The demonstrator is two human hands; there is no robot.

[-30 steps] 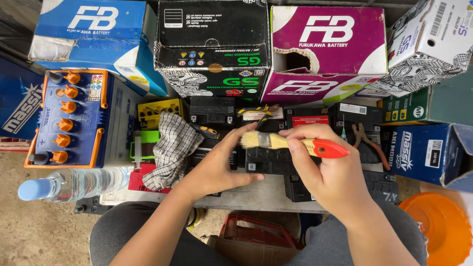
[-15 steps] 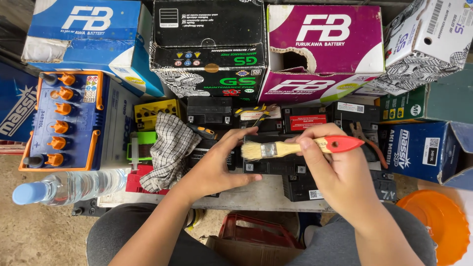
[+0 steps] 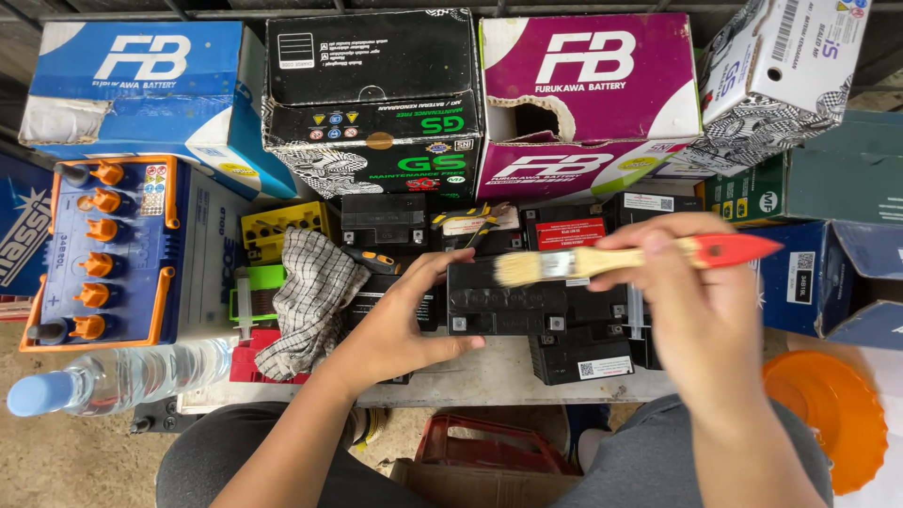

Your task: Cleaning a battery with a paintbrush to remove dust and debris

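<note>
Since half a second ago, the right hand (image 3: 701, 310) has swung its brush a little toward 3 o'clock and up, and the left hand (image 3: 400, 325) has slid closer to the small black rectangular battery (image 3: 508, 306).

That battery sits on the pale counter (image 3: 489, 376) at centre. The left hand's grip is spread on its 9 o'clock end, thumb along the near edge and fingers over the top. The right hand's grip is closed on the flat paintbrush with a pale wooden neck and red handle (image 3: 640, 256), whose cream bristles hover over the battery's top and point to 9 o'clock.

At 12 o'clock stands a row of cartons: a blue and white box (image 3: 141, 89), a black box with green lettering (image 3: 376, 103), a magenta and white box with a torn round hole (image 3: 593, 99), and a white box with black patterning (image 3: 785, 80) tilted at 2 o'clock. A dark blue carton (image 3: 809, 277) lies at 3 o'clock. At 9 o'clock is a white battery with a blue top and orange caps (image 3: 122, 254); beside it lies a checked grey cloth (image 3: 310, 301). A clear plastic bottle with a blue cap (image 3: 113, 376) lies at 8 o'clock, and an orange plastic dish (image 3: 828, 414) at 4 o'clock.
</note>
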